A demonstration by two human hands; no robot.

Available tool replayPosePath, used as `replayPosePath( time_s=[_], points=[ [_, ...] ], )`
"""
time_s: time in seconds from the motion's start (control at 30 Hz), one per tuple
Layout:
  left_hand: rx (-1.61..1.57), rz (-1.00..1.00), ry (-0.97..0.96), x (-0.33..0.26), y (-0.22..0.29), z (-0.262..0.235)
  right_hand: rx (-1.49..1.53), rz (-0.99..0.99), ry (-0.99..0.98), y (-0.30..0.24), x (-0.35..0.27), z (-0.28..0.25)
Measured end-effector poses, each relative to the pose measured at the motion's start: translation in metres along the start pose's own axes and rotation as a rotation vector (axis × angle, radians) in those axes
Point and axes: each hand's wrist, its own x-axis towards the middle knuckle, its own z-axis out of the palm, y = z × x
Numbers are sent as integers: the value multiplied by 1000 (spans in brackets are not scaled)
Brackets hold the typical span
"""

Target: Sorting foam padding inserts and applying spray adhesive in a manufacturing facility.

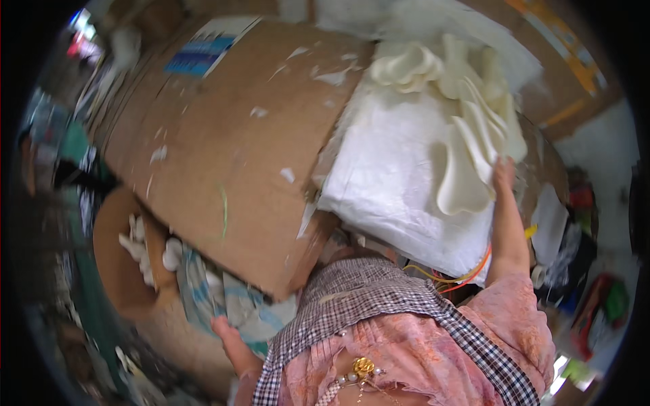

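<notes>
On the white plastic-covered stack at the right lies a spread of cream curved pieces, smooth, rounded at the ends and partly overlapping; their exact kind does not show. My right hand reaches up along the stack's right side, its fingers closed at the edge of one of these pieces. A further cluster of cream pieces sits at the stack's far side. Low on the left, my left hand hangs in the air with nothing in it, fingers apart, nearest to a blue-and-white woven bag.
A large brown cardboard sheet with white scraps fills the middle left. Below it stands an open carton with white pieces inside. Orange and yellow cords run under the white stack's near edge. Assorted clutter lies at the far right.
</notes>
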Motion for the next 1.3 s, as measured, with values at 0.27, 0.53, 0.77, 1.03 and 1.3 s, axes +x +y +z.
replayPosePath(
  time_s=[0.27, 0.53, 0.77, 1.03, 1.3],
  points=[
    [196, -12, 6, -39, 18, 29, -456, -578, -262, -29, -63, -80],
    [264, -108, -42, 28, -16, -21, -175, -67, -421, 12, -17, -70],
    [269, -111, 47, -2, 0, -1, 663, -12, -637, -75, -64, -90],
    [202, -76, 33, -2, 11, 38, 360, -253, -417, -142, -37, 29],
    [208, 10, 40, -8, 21, 63, -112, -318, -141, -20, 129, -6]
  ],
)
